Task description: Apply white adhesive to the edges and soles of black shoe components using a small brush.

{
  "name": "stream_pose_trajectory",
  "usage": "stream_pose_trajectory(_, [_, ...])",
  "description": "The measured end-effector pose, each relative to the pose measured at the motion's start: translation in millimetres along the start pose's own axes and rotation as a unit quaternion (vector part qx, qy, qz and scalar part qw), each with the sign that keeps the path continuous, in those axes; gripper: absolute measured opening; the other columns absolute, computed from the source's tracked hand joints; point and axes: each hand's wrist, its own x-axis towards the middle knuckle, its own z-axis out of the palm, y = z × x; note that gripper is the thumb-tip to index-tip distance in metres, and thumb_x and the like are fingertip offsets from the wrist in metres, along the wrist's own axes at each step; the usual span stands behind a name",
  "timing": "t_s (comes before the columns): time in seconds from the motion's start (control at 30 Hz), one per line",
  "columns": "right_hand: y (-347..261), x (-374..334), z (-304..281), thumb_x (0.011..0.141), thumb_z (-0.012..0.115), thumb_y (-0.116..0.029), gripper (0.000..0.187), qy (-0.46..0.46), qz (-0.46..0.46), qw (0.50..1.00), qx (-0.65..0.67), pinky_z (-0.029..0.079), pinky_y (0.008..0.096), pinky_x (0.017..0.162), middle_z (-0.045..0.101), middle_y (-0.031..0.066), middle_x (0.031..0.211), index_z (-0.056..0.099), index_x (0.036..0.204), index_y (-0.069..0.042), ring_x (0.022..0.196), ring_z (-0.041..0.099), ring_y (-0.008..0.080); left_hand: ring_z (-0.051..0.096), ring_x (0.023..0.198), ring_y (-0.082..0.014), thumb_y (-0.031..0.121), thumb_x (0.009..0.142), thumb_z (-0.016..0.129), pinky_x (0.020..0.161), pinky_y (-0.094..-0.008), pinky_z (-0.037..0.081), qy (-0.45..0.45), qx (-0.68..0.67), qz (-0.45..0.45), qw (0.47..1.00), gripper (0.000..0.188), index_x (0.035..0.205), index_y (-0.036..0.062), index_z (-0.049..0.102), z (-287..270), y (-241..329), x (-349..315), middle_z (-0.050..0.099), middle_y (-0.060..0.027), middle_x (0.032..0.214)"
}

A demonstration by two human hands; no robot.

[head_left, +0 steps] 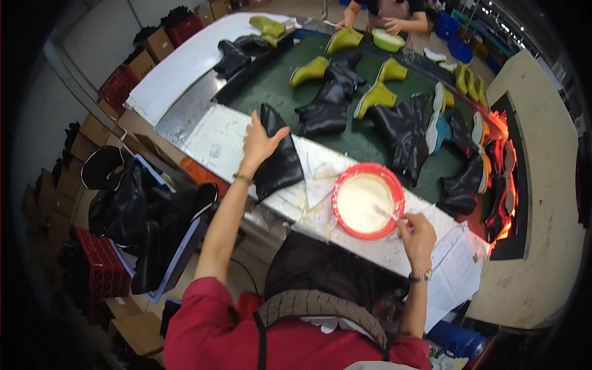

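Note:
My left hand point(262, 148) is on a black boot point(283, 163) at the near edge of the worktable. Its thumb stretches across the boot, and the fingers lie along the boot's left side. To the right stands a red-rimmed bowl point(338, 216) with thick off-white liquid point(364, 200) in it. My right hand point(417, 237) is closed round the pale handle of a brush point(385, 212), whose end is in the liquid. Beside the bowl lies a white cloth or sheet point(320, 179).
Black boots point(401, 132) and yellow-green shoe forms point(376, 98) lie on the green belt point(265, 89). A glowing heater opening point(502, 179) is at the right. Across the table, a person's hands point(396, 26) are near a green bowl point(388, 42). Papers point(453, 271) lie by my right forearm; a crate of boots point(148, 203) stands left.

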Motion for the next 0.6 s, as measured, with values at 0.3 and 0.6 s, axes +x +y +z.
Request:
stream_pose_trajectory(0.3, [4, 2, 2, 0.086, 0.077, -0.020, 0.018, 0.013, 0.008, 1.000, -0.021, 0.048, 0.0364, 0.061, 0.064, 0.0095, 0.079, 0.076, 0.099, -0.008, 0.067, 0.063, 0.0258, 0.060, 0.106, -0.0502, 0.036, 0.073, 0.074, 0.092, -0.0577, 0.047, 0.032, 0.127, -0.031, 0.991, 0.111, 0.160, 0.0059, 0.010, 48, 8, 1, 0.057, -0.0354, 0.120])
stream_pose_trajectory(0.6, [11, 7, -1, 0.089, 0.074, -0.011, 0.011, -0.010, 0.014, 0.999, 0.030, 0.047, 0.0322, 0.060, 0.063, 0.0093, 0.078, 0.075, 0.097, -0.003, 0.065, 0.061, 0.0211, 0.065, 0.092, -0.0137, 0.010, 0.079, 0.066, 0.086, -0.0287, 0.052, -0.264, -0.265, 0.128, 0.919, 0.053, 0.128, -0.0074, 0.060, -66, 48, -51, 0.072, -0.0100, 0.103])
